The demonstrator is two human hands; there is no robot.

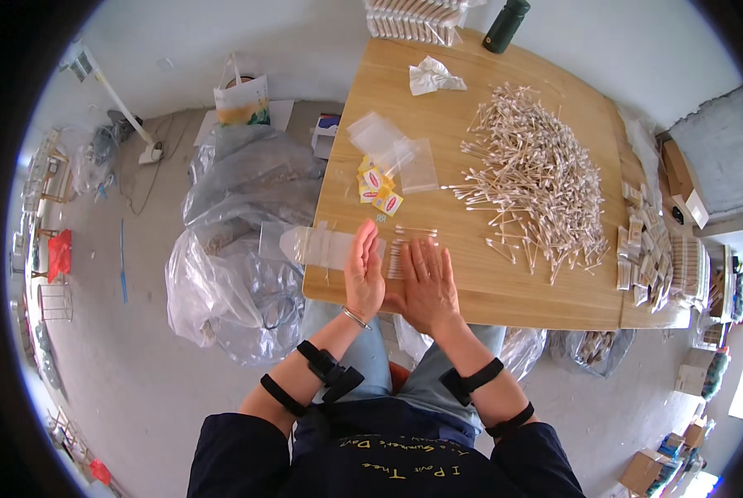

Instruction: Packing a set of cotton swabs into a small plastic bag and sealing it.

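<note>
My right hand (425, 282) lies flat, palm down, over a small row of cotton swabs (395, 260) near the table's front edge. Its fingers are stretched out and cover part of that row. Beside it, at the row's left end, my left hand (364, 270) stands on its edge with straight fingers and grips nothing. Left of this hand, a clear plastic bag (309, 246) reaches over the table's left edge. One loose swab lies just beyond the row. Farther off are yellow printed cards (377, 187) and small clear bags (419, 168).
A large heap of loose swabs (541, 178) covers the table's right half. Packed swab bundles (649, 249) are stacked at the right edge. Crumpled paper (434, 76), a dark green bottle (506, 26) and more packs (417, 21) stand at the back. Big plastic sacks (243, 224) sit left of the table.
</note>
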